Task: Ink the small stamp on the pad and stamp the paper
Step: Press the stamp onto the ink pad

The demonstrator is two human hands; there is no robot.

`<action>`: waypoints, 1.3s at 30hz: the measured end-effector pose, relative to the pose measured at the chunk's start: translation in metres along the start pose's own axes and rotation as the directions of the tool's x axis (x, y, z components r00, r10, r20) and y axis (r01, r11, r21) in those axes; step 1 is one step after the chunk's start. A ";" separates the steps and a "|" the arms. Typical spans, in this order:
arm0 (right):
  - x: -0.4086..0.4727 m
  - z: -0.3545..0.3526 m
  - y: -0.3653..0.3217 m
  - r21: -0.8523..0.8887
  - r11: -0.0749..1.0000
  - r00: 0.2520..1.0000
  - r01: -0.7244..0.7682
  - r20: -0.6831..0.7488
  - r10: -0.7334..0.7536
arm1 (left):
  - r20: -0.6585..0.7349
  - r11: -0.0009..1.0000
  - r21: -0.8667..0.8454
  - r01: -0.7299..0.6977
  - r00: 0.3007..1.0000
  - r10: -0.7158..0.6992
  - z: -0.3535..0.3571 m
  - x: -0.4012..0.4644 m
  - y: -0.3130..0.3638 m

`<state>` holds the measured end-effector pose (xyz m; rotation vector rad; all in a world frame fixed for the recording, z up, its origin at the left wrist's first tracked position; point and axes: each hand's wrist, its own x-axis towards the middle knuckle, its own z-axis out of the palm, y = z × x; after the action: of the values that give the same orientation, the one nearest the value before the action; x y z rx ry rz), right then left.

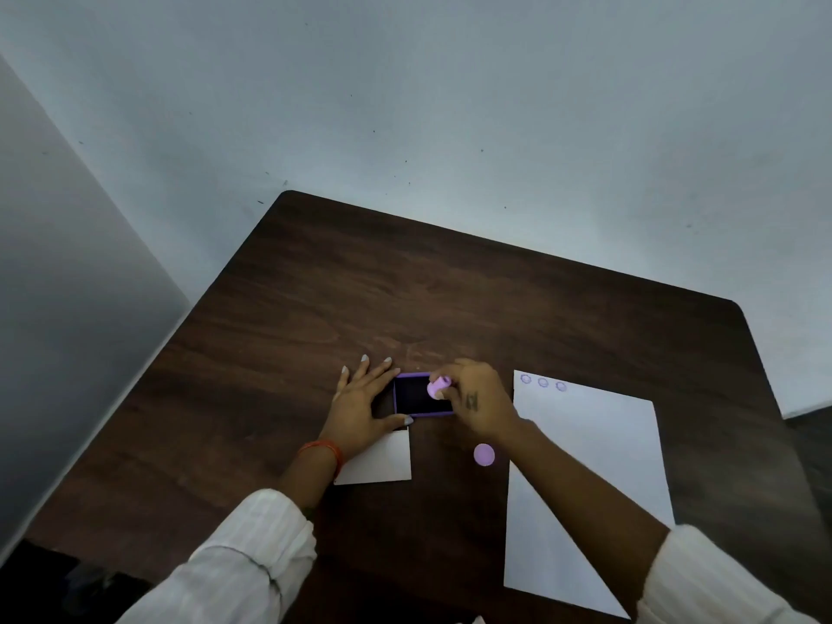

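You had dim, flat light, with no hard shadows on the dark table [517,299]. The wall [450,83] looked grey-blue and slightly grainy. Straight edges bowed toward the corners from your wide lens. The hands were soft; the marks on the paper [594,443] were blurred.

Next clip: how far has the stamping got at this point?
Done: three purple prints already sit along the top edge of the paper. In hand: the right hand holds the small stamp at the ink pad, which the left hand steadies. Left: carrying the stamp to the paper for the next print. A round purple cap lies on the table.
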<state>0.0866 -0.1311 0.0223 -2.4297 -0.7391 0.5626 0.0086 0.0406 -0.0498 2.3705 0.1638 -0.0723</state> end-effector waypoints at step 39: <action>-0.048 -0.027 0.024 0.980 -0.051 0.870 -0.190 0.192 0.454 | 0.085 0.989 0.147 0.027 0.996 -0.040 -0.005 -0.005 0.012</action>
<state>0.0730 -0.1873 0.0398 -1.1164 0.4201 0.6626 0.0055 0.0348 -0.0377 2.5055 0.1613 -0.2105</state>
